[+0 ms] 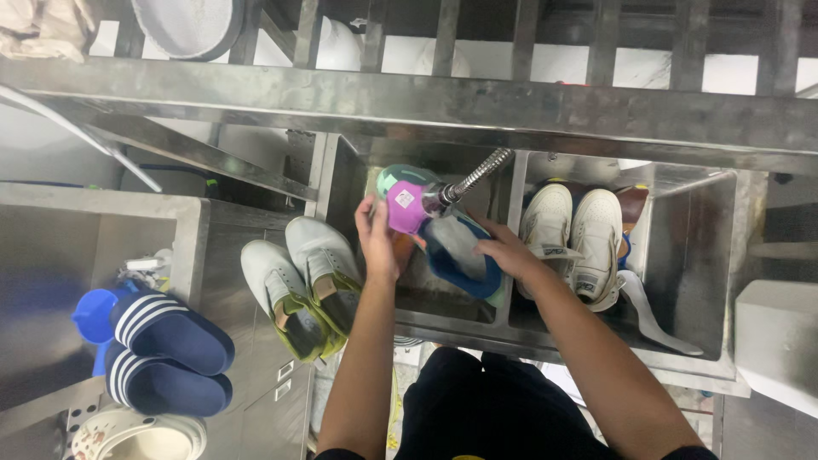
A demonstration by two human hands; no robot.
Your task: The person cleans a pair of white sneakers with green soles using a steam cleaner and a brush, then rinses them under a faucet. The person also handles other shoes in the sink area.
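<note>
Sneaker [456, 251], blue-edged, sits in the middle sink under the hose; right hand [503, 253] grips its rim, left hand [377, 238] closed round its heel. Likely light, pliable, wet and slippery.

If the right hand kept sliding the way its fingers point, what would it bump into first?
The right hand points left across the blue-edged shoe it rests on. Going on, it would probably meet the left hand, holding a purple and teal item, though depth is unclear.
</note>
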